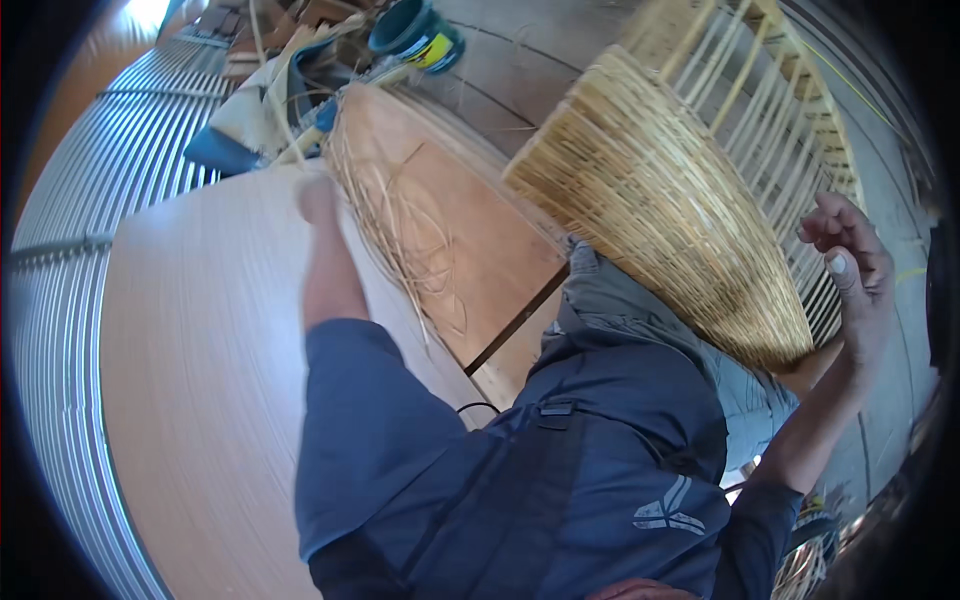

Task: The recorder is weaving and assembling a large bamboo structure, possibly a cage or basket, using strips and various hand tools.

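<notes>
While the right hand (850,262) is held empty, loosely curled, the woven basket (660,190) is set beside it, seemingly for reach; whether nearby strands (384,238) are gripped by the blurred left hand (318,205) cannot be told.

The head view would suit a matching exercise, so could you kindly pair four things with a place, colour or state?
Things:
1. Bucket
2. Thin strips
3. Wickerwork
4. Right hand

Matches:
A. In a loose tangle on a brown board
B. Raised, thumb apart from fingers
C. Dark green
D. One side woven, bare rods beyond

Pairs: 1-C, 2-A, 3-D, 4-B
</notes>
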{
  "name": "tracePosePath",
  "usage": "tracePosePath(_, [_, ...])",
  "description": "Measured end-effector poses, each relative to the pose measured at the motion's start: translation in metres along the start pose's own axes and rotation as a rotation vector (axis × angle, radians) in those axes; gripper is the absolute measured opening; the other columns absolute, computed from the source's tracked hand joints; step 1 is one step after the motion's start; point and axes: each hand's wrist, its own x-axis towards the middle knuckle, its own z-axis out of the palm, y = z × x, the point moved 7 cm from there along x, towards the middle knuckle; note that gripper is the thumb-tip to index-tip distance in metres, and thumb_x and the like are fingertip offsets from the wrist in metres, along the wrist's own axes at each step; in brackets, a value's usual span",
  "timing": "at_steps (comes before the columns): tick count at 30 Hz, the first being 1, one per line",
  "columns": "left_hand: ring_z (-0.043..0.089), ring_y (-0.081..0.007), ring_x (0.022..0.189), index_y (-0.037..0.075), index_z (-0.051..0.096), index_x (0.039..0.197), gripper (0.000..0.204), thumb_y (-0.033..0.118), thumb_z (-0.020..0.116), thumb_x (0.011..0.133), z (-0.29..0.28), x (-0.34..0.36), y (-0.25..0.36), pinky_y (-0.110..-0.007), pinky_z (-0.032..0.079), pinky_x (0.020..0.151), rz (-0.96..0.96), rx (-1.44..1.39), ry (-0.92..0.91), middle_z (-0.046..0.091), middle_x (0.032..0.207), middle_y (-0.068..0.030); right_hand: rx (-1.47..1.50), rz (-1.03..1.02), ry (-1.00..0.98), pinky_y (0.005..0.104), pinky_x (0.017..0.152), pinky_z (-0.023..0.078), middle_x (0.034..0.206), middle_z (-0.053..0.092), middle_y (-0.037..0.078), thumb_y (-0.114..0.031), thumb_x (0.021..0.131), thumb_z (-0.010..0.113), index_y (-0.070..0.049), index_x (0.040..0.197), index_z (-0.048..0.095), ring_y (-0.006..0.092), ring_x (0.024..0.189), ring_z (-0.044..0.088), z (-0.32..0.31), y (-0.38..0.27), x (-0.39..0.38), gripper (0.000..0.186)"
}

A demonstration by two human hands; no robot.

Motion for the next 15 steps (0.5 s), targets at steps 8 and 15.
tracePosePath(8, [0.057, -0.0400, 0.097, -0.003, 0.064, 0.094, 0.038, 0.027, 0.045, 0.080, 0.121, -0.262, -0.122, -0.046, 0.044, 0.085, -0.244, 0.121, -0.647, 0.060, 0.099, -0.0283, 0.100, 0.310, 0.319, 0.0221, 0.072, 0.047, 0.095, 0.062, 0.003, -0.020, 0.092, 0.053, -0.003, 0.120, 0.054, 0.0100, 0.083, 0.058, -0.008, 0.071, 0.002, 0.032])
tracePosePath(15, [0.057, -0.0371, 0.095, 0.002, 0.059, 0.105, 0.036, 0.028, 0.054, 0.081, 0.130, -0.231, -0.018, -0.045, 0.049, 0.077, 0.291, 0.040, -0.308, 0.057, 0.107, -0.0206, 0.245, 0.288, 0.389, 0.0225, 0.073, 0.047, 0.094, 0.062, 0.002, -0.020, 0.092, 0.053, -0.004, 0.119, 0.055, 0.0098, 0.082, 0.058, -0.016, 0.122, -0.035, 0.032])
